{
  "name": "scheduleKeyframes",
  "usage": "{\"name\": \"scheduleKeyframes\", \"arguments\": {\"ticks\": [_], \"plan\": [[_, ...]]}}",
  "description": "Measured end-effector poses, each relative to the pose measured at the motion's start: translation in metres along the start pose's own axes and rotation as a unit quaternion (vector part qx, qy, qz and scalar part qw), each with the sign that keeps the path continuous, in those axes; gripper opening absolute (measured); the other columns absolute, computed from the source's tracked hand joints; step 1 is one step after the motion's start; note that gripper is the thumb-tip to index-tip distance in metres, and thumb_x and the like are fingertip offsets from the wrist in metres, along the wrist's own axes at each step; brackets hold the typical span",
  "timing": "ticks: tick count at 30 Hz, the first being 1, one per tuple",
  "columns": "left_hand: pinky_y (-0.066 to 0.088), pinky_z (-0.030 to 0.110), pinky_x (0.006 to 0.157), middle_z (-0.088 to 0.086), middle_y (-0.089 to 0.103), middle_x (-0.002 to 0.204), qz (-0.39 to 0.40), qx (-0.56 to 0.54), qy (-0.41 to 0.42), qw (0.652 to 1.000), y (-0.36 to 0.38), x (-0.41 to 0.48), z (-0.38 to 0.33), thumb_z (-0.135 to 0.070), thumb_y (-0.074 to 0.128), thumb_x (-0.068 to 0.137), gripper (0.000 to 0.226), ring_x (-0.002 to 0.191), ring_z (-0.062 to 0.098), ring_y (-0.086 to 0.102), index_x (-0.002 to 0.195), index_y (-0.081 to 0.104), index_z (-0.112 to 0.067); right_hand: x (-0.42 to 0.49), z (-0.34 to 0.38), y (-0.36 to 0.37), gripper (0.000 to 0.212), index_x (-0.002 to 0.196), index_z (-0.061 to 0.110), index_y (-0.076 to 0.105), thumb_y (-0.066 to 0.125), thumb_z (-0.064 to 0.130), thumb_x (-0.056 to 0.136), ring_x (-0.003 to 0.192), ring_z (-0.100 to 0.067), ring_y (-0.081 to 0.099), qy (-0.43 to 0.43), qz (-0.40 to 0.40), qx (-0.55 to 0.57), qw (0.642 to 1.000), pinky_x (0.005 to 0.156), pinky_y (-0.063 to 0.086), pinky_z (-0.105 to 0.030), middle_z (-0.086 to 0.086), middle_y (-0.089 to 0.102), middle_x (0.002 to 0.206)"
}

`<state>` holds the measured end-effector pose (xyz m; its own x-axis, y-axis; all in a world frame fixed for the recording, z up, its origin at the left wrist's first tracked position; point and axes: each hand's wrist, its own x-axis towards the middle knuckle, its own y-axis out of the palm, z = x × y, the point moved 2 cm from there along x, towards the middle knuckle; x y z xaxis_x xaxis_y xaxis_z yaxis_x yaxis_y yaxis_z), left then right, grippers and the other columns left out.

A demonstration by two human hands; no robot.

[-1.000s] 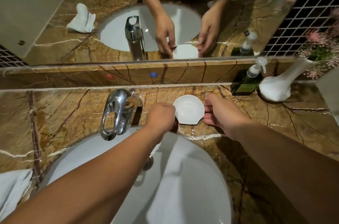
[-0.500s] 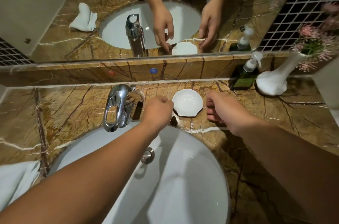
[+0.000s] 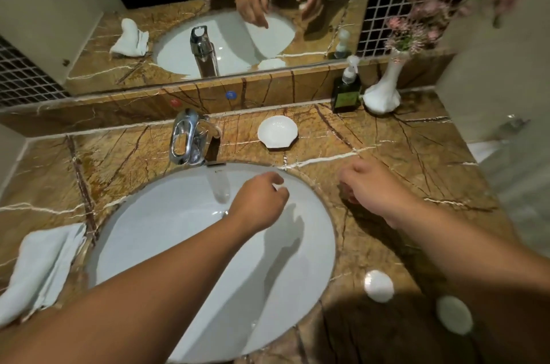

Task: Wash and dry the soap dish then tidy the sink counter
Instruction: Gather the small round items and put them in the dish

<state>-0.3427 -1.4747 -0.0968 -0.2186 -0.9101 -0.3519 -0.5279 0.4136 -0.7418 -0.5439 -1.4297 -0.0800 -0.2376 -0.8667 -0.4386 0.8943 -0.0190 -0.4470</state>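
Dish (image 3: 277,132) sat empty on counter (image 3: 387,137) behind basin (image 3: 178,244), right of tap (image 3: 190,137), untouched. L hand (image 3: 259,203) hovered over basin, fingers curled loose, holding nothing. R hand (image 3: 372,185) over counter by basin rim; grip unclear, fingers hidden underneath. Towel (image 3: 41,268) lay far left.

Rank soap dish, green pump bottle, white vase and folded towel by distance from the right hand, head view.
From the right hand:
1. Soap dish, ahead and left, behind the basin.
2. Green pump bottle, far back against the ledge.
3. White vase, beside the bottle; too close to separate from it.
4. Folded towel, across the basin, far left.
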Motion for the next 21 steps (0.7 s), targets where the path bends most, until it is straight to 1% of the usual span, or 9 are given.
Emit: {"name": "scheduleKeyframes", "arguments": {"ticks": [3,4,6,9,11,14,17,20,21], "plan": [[0.046,0.029,0.075,0.003,0.067,0.112,0.028,0.023,0.042,0.998,0.015,-0.019,-0.006,-0.032,0.05,0.091,0.035,0.093,0.021,0.06,0.123,0.058,-0.022,-0.034,-0.016,-0.012,0.023,0.091,0.013,0.07,0.051,0.027,0.092,0.074,-0.019,0.057,0.0,-0.036,-0.015,0.999,0.066,0.044,-0.033,-0.006,0.066,0.083],[0.047,0.03,0.076,0.003,0.067,0.112,0.033,0.027,0.057,0.997,0.02,-0.025,-0.009,-0.032,0.05,0.091,0.035,0.094,0.021,0.06,0.123,0.058,-0.022,-0.047,-0.022,-0.017,0.022,0.09,0.015,0.07,0.052,0.027,0.092,0.074,-0.017,0.057,0.004,-0.051,-0.017,0.999,0.064,0.044,-0.032,-0.001,0.066,0.084],[0.046,0.03,0.074,0.001,0.067,0.11,0.042,0.034,0.08,0.995,0.03,-0.034,-0.013,-0.032,0.05,0.091,0.035,0.091,0.019,0.059,0.124,0.058,-0.022,-0.068,-0.034,-0.023,0.021,0.089,0.015,0.071,0.053,0.026,0.091,0.073,-0.018,0.059,0.012,-0.082,-0.024,0.996,0.062,0.043,-0.032,-0.001,0.069,0.082],[0.043,0.028,0.072,0.0,0.067,0.109,0.059,0.033,0.112,0.991,0.047,-0.051,-0.02,-0.032,0.051,0.091,0.036,0.09,0.018,0.058,0.125,0.058,-0.022,-0.098,-0.051,-0.03,0.022,0.085,0.007,0.07,0.056,0.023,0.089,0.079,-0.022,0.061,0.014,-0.116,-0.046,0.992,0.069,0.044,-0.033,-0.005,0.071,0.089],[0.043,0.028,0.074,0.001,0.066,0.112,0.064,0.032,0.129,0.989,0.057,-0.062,-0.026,-0.033,0.051,0.091,0.035,0.094,0.02,0.06,0.123,0.059,-0.022,-0.113,-0.062,-0.035,0.019,0.081,0.009,0.07,0.057,0.021,0.088,0.086,-0.026,0.063,0.015,-0.129,-0.057,0.99,0.076,0.048,-0.036,-0.007,0.071,0.092],[0.044,0.028,0.074,0.003,0.067,0.113,0.069,0.046,0.156,0.984,0.072,-0.079,-0.035,-0.034,0.052,0.091,0.034,0.096,0.021,0.061,0.123,0.059,-0.022,-0.132,-0.078,-0.044,0.018,0.082,0.014,0.07,0.056,0.022,0.09,0.085,-0.023,0.064,0.023,-0.125,-0.073,0.989,0.079,0.049,-0.038,-0.004,0.072,0.095],[0.049,0.032,0.077,0.004,0.068,0.11,0.079,0.063,0.167,0.981,0.084,-0.092,-0.04,-0.035,0.054,0.091,0.036,0.093,0.022,0.062,0.123,0.058,-0.02,-0.14,-0.09,-0.053,0.016,0.083,0.019,0.069,0.056,0.024,0.091,0.081,-0.018,0.065,0.022,-0.116,-0.086,0.989,0.074,0.049,-0.034,0.007,0.069,0.107],[0.052,0.037,0.081,0.006,0.067,0.112,0.071,0.083,0.169,0.98,0.095,-0.101,-0.045,-0.033,0.055,0.09,0.036,0.095,0.025,0.062,0.123,0.058,-0.019,-0.143,-0.102,-0.059,0.013,0.082,0.032,0.063,0.058,0.026,0.092,0.081,-0.01,0.062,0.014,-0.101,-0.099,0.99,0.066,0.047,-0.028,0.011,0.067,0.092],[0.052,0.038,0.081,0.006,0.066,0.113,0.065,0.089,0.168,0.98,0.099,-0.104,-0.047,-0.033,0.056,0.09,0.037,0.096,0.026,0.062,0.123,0.058,-0.018,-0.143,-0.107,-0.062,0.012,0.083,0.034,0.062,0.058,0.027,0.092,0.081,-0.008,0.061,0.011,-0.092,-0.106,0.99,0.067,0.047,-0.029,0.012,0.066,0.09]]}}
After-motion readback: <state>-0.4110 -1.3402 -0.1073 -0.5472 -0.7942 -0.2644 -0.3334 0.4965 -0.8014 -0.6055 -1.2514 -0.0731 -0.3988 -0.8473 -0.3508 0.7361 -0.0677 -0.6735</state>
